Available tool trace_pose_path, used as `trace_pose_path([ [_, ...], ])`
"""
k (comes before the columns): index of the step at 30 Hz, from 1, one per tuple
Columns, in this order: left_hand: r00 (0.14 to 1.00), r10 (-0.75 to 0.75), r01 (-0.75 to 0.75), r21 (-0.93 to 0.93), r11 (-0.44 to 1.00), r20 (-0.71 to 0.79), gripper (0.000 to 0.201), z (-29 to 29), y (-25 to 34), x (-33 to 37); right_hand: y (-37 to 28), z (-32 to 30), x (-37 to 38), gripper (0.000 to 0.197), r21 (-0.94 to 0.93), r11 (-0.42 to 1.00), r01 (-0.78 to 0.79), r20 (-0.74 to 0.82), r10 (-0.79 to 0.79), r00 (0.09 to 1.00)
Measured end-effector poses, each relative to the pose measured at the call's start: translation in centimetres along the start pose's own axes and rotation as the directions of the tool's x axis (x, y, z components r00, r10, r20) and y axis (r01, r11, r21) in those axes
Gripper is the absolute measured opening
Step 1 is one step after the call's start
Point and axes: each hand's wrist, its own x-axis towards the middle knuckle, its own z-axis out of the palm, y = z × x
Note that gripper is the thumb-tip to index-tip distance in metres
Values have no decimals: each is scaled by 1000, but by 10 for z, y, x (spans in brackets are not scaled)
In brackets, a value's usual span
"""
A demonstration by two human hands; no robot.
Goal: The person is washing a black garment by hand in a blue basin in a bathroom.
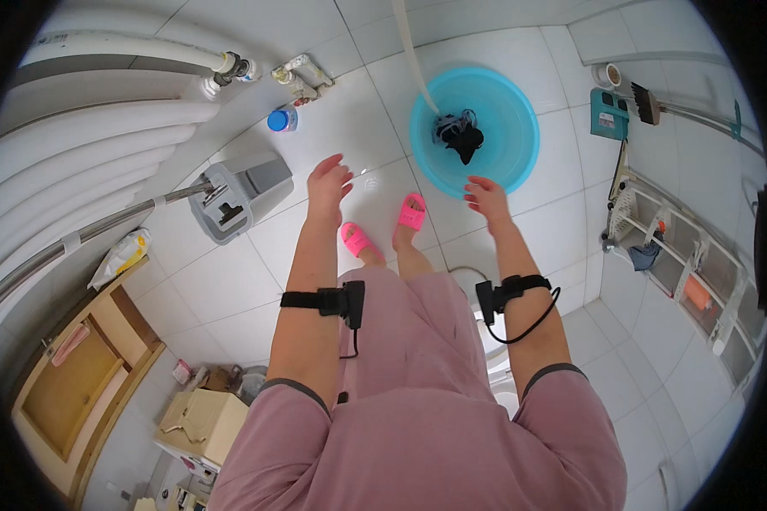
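My left hand (330, 183) hangs over the white floor tiles with its fingers loosely apart and holds nothing. My right hand (487, 200) is open and empty, close to the near rim of a round light-blue basin (513, 162); whether it touches the rim I cannot tell. Inside the basin lies a small heap of dark cloth (462, 140), black with some patterned grey-blue. A pale hose (411, 55) comes down from above and ends near the cloth. Black bands with small dark boxes are strapped round both my forearms.
A grey bucket (273, 183) stands left, near a blue-lidded jar (279, 120) and wall pipes (302, 78). A radiator (102, 128) and a metal rail (85, 230) line the left wall. At right are a dustpan (607, 115), a brush (646, 104) and a wall rack (686, 264). Pink slippers (412, 211) are on my feet.
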Motion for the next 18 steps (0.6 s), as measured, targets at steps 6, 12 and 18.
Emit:
trace_pose_path([
  [6, 994, 0, -5, 45, 999, 112, 34, 12, 10, 1, -1, -29, -11, 30, 102, 995, -16, -168, 33, 985],
  [12, 990, -140, 140, -1, 990, 34, 35, -22, -12, 20, 15, -17, -1, 37, 81, 997, 2, -198, 15, 980],
  [18, 993, -116, 115, -11, 993, -28, 37, -13, 0, 22, -3, -3, 15, 43, 76, 997, 25, -152, -13, 988],
])
